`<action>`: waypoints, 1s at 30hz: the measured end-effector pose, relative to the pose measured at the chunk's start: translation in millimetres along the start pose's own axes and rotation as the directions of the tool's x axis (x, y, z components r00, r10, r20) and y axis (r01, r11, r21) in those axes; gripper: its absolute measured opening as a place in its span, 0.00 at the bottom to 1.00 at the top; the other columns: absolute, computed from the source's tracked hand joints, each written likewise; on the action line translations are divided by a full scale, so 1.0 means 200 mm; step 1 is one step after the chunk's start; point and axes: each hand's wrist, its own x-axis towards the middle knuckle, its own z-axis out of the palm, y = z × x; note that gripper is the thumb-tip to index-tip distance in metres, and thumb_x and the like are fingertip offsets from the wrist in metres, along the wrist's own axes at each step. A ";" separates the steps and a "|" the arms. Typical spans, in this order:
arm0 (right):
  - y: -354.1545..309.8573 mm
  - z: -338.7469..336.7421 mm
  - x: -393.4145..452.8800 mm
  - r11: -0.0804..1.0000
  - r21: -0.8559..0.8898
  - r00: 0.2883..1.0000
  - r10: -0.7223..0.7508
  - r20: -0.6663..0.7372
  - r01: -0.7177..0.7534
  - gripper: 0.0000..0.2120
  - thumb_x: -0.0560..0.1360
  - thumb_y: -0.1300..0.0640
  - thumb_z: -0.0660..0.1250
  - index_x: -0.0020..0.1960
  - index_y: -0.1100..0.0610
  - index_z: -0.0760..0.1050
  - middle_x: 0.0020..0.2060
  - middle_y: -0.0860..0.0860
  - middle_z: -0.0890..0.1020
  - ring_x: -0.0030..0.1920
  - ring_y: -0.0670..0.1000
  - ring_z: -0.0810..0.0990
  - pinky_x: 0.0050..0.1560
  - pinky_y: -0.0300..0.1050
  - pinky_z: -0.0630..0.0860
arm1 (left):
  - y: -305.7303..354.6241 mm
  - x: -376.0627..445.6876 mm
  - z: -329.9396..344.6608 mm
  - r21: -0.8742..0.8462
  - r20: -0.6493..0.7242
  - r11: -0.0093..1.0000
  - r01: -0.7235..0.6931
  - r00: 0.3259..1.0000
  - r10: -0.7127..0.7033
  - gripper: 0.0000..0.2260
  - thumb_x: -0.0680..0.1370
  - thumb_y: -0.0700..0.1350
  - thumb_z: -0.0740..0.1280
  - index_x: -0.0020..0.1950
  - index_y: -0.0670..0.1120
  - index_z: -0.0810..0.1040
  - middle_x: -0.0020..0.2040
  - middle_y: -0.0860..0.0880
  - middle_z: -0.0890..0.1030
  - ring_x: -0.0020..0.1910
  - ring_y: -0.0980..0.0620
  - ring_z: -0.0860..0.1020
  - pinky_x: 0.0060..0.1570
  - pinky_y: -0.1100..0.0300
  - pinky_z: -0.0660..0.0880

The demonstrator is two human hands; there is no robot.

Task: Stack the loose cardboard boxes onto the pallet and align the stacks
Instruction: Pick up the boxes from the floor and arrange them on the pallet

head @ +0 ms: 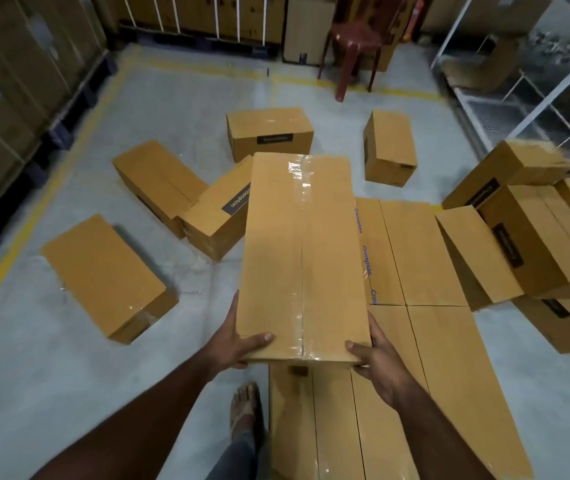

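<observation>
Overhead, the left hand (238, 341) and right hand (377, 355) clasp the near corners of a taped cardboard box (302, 258), held above the left edge of the stacked row (415, 306). Rigid and seemingly light, it is best carried by its ends; loose boxes (103, 275) dot the floor.

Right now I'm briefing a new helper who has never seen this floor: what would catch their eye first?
First, the long taped cardboard box held at its near end by the left hand and the right hand, above a flat layer of boxes at lower right. Next, loose boxes scattered on the grey floor to the left and beyond, and a tumbled heap at the right edge.
</observation>
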 end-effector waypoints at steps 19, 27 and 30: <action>-0.02 -0.36 1.63 0.994 0.102 0.997 0.019 0.072 -0.027 0.41 0.74 0.60 0.75 0.76 0.30 0.62 0.64 0.38 0.82 0.66 0.52 0.80 0.72 0.61 0.72 | -0.09 1.45 0.14 0.052 -0.047 0.996 0.071 0.997 -0.069 0.47 0.71 0.59 0.80 0.73 0.80 0.48 0.65 0.58 0.75 0.60 0.46 0.79 0.41 0.52 0.85; 0.20 -0.39 1.78 0.995 0.097 0.997 -0.036 0.074 0.029 0.39 0.80 0.61 0.71 0.80 0.32 0.58 0.80 0.38 0.65 0.77 0.47 0.68 0.79 0.56 0.62 | -0.30 1.60 0.22 0.035 -0.061 0.996 0.081 0.995 -0.079 0.47 0.72 0.57 0.81 0.74 0.78 0.49 0.56 0.67 0.80 0.55 0.52 0.83 0.41 0.51 0.85; 0.25 -0.35 1.79 0.993 0.105 0.998 -0.056 -0.020 0.058 0.33 0.80 0.55 0.72 0.79 0.36 0.63 0.74 0.34 0.71 0.69 0.35 0.73 0.73 0.44 0.66 | -0.39 1.61 0.24 -0.005 -0.126 0.997 0.078 0.989 -0.078 0.37 0.77 0.62 0.73 0.76 0.77 0.51 0.63 0.64 0.78 0.56 0.55 0.82 0.44 0.49 0.85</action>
